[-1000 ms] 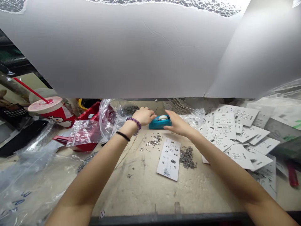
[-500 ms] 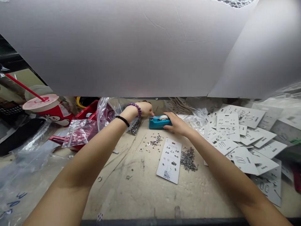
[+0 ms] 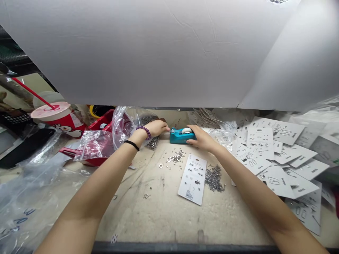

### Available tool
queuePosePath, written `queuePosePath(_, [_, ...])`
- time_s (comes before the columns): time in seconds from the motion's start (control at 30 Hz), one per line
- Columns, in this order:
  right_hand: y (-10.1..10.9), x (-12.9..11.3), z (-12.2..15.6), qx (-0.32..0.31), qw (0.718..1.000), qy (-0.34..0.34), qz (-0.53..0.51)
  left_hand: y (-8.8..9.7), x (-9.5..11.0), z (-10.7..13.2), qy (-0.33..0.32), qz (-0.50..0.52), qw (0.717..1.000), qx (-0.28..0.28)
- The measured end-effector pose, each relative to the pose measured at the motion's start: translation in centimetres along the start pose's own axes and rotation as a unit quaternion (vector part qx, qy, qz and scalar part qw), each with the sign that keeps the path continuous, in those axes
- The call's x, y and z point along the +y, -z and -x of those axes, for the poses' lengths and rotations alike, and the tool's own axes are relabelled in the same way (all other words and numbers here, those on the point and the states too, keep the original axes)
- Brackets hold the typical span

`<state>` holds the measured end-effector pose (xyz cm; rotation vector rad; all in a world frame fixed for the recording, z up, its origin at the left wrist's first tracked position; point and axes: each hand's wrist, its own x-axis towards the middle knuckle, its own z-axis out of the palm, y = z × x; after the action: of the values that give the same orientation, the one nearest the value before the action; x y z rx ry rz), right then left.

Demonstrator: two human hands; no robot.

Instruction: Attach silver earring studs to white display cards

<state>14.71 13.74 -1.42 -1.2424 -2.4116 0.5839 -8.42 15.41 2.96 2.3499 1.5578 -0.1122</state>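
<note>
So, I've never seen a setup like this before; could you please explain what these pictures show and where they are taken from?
There is no machine here: a person is working with two bare hands, and the view comes from a camera worn on their head, looking forward and down, so their arms reach in from the bottom edge. The right hand lies over a teal tape dispenser, and the left hand has its fingertips at the dispenser's tape end; I cannot tell whether they hold any tape. On the pale, worn table lie a printed white card, loose small metal hardware, a heap of more cards and a plastic bag. A large white sheet fills the top of the view.
</note>
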Motion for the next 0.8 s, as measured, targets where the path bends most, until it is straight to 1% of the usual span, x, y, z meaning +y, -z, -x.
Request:
queuePosePath(0.17, [0.0,0.1,-0.1,-0.004,1.000,0.001,-0.003,0.3,0.0,-0.1,0.001,-0.006,1.000,-0.004])
queuePosePath(0.43, [-0.2,0.1,0.0,0.008,1.000,0.017,-0.006,-0.5,0.1,-0.3,0.023,-0.013,1.000,0.012])
queuePosePath(0.53, [-0.1,0.0,0.1,0.009,1.000,0.019,-0.009,-0.6,-0.3,0.0,0.049,-0.025,0.997,0.045])
queuePosePath(0.63, [-0.1,-0.2,0.0,0.008,1.000,0.010,-0.009,-0.3,-0.4,0.7,0.079,-0.032,0.992,0.094])
queuePosePath(0.7, [-0.1,-0.4,0.0,0.001,1.000,0.001,-0.005,0.1,0.3,1.4,0.080,-0.026,0.989,0.119])
queuePosePath(0.73, [-0.1,-0.5,0.1,0.001,1.000,0.001,-0.004,0.4,0.8,1.9,0.070,-0.013,0.989,0.126])
queuePosePath(0.8, [0.2,-1.1,0.5,0.023,1.000,0.010,-0.015,1.0,2.2,2.8,0.018,0.054,0.991,0.119])
